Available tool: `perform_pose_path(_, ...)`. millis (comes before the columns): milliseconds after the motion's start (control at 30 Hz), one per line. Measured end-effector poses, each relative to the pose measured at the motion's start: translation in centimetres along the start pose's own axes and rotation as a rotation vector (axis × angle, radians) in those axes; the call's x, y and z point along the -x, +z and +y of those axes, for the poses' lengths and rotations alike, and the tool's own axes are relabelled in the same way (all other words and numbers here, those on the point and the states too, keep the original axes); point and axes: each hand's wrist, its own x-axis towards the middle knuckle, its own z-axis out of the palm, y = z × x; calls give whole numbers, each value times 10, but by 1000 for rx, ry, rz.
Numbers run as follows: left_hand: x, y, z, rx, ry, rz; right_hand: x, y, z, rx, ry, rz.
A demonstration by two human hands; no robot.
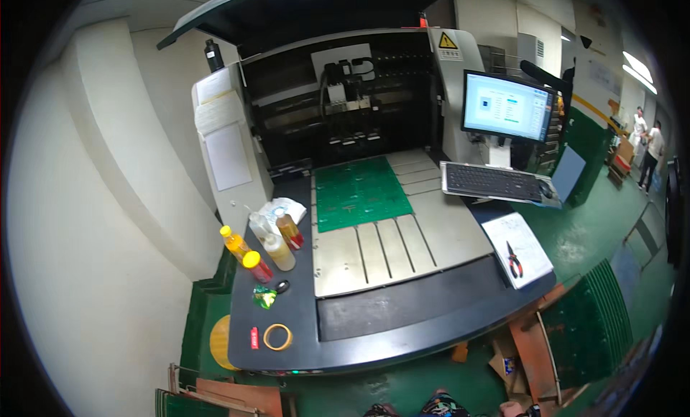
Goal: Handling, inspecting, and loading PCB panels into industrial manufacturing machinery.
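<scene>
Part of my right hand [512,409] shows at the lower edge, with a dark band beside it; its fingers are too cut off to read, and nothing can be made out in it. My left hand is out of view. Ahead of me stands a large machine with its dark hood [316,18] raised. On its slotted metal bed [374,255] lies a green circuit board panel [363,193], below the machine's head [348,93]. Nearest my right hand are a cardboard box [501,365] and a rack of green panels [586,327].
Bottles [279,251], a yellow tape roll [277,337] and a small red item [254,338] sit on the left ledge. Pliers [514,260] lie on papers [528,234] at right, below a keyboard [492,181] and monitor [507,106]. Two people [652,149] stand far right.
</scene>
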Motion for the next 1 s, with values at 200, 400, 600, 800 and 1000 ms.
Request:
perform_pose_path(200,38,-5,15,794,-317,126,-51,-17,-59,-218,116,-188)
perform_pose_path(400,89,3,76,711,-331,130,-159,-21,-106,-160,168,-265)
perform_pose_path(600,137,-22,161,608,-444,144,-256,-41,-189,-467,200,-333)
perform_pose_path(800,117,-22,173,965,-572,83,-231,-54,-182,-398,110,-314)
perform_pose_path(1000,5,84,79,-292,554,143,-276,-28,-120,90,-291,-294)
